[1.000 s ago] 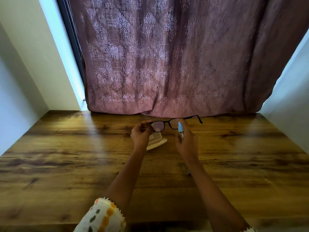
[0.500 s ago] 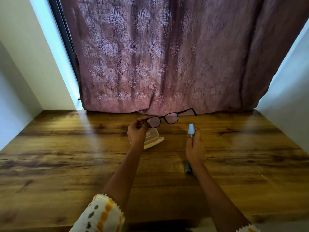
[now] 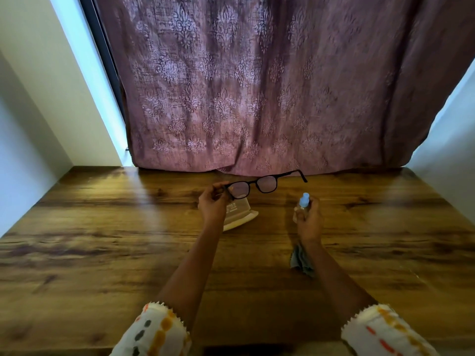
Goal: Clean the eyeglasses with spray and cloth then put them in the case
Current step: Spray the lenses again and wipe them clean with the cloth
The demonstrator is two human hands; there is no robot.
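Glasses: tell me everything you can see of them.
The glasses have a thin black frame, plastic by its look, two rounded-rectangular clear lenses and a narrow bridge. One temple is unfolded, running off to the right; the other end is hidden in the left hand, which pinches the frame there. They are held in the air above the table, tilted with the free end higher in view. Nothing else touches them; the right hand with the spray is apart.
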